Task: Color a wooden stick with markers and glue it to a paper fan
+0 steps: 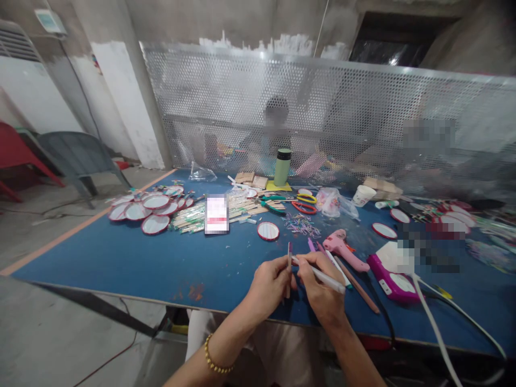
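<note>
Left hand point(268, 284): thumb and fingers closed in a pinch on the stick. Stick point(289, 258): between the hands, rising beyond the left fingertips and emerging below them; long axis near upright in the view, purplish end uppermost, lean in depth not discernible. Likely light, fairly stiff and not slippery, but thin enough to snap if bent; best held by its sides near mid-length. Right hand point(324, 298): closed around the pen as for writing. Pen point(329, 280): tip beside the stick, right of the left-hand pinch, contact uncertain; long axis slanting down rightward past the right hand. Probably light, rigid, smooth; best held near its tip. Glue gun point(344, 251): beyond the right-hand grip, slightly rightward.
</note>
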The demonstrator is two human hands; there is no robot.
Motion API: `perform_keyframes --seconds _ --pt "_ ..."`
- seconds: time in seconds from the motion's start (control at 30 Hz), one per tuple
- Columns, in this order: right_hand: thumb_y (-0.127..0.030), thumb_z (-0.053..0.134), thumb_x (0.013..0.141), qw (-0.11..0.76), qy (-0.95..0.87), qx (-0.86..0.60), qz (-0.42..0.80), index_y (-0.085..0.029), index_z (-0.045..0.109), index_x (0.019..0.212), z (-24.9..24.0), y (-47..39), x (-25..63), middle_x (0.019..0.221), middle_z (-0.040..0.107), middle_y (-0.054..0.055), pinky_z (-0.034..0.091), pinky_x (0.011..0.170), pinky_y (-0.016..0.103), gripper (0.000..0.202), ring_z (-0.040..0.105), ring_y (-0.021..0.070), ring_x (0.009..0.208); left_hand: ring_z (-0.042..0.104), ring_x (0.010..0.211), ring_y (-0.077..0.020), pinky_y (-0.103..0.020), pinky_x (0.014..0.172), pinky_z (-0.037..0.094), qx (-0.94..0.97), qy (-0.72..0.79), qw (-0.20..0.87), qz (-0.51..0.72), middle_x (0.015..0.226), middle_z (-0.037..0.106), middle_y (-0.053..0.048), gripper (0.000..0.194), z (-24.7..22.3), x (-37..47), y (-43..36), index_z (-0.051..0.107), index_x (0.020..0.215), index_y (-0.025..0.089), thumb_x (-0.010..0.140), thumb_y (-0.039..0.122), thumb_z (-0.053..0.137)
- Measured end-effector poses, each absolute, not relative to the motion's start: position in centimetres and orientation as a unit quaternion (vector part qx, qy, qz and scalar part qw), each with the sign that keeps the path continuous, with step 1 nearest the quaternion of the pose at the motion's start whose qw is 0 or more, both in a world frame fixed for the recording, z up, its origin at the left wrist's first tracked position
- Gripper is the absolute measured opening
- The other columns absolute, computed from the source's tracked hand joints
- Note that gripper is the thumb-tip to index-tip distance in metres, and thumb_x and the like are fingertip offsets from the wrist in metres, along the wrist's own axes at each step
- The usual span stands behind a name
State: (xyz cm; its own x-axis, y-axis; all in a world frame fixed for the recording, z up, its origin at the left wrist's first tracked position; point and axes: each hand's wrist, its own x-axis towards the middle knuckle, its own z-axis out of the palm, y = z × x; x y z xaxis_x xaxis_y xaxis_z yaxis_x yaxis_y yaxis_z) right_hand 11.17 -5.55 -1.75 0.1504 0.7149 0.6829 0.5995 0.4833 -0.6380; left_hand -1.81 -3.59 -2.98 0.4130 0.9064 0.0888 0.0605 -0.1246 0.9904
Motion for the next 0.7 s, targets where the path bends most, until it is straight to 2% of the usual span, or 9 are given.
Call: perform_keyframes --seconds 0.13,0.43,0.7 --pt "-0.029 0.056 0.092 0.572 -0.641 -0.509 0.054 -0.020 0.065 0.071 -1.91 -5.56 11.24 0.052 0.059 -0.004 0.044 0.047 0.022 0.025 0.055 0.0114 0.045 0.045 0.043 -0.0084 -0.019 0.048 0.038 0.638 0.370 0.552 0.389 0.054 0.051 0.006 0.024 -3.14 -1.81 -3.51 0.052 0.074 0.019 0.093 0.032 0.044" --pt "-0.030 0.055 0.092 0.563 -0.653 -0.502 0.058 -0.021 0.067 0.072 -1.72 -5.55 11.15 0.057 0.066 -0.001 0.048 0.048 0.022 0.025 0.060 0.0129 0.049 0.045 0.043 -0.0093 -0.019 0.048 0.037 0.637 0.382 0.545 0.389 0.052 0.049 0.005 0.026 -3.08 -1.76 -3.62 0.053 0.073 0.020 0.093 0.034 0.044" --pt "-0.030 0.054 0.092 0.562 -0.652 -0.505 0.062 -0.022 0.065 0.070 -1.72 -5.42 11.08 0.053 0.063 -0.002 0.046 0.046 0.022 0.025 0.057 0.0126 0.046 0.045 0.044 -0.0099 -0.020 0.049 0.038 0.642 0.389 0.535 0.387 0.050 0.048 0.006 0.026 -3.11 -1.72 -3.58 0.051 0.072 0.020 0.092 0.034 0.043"
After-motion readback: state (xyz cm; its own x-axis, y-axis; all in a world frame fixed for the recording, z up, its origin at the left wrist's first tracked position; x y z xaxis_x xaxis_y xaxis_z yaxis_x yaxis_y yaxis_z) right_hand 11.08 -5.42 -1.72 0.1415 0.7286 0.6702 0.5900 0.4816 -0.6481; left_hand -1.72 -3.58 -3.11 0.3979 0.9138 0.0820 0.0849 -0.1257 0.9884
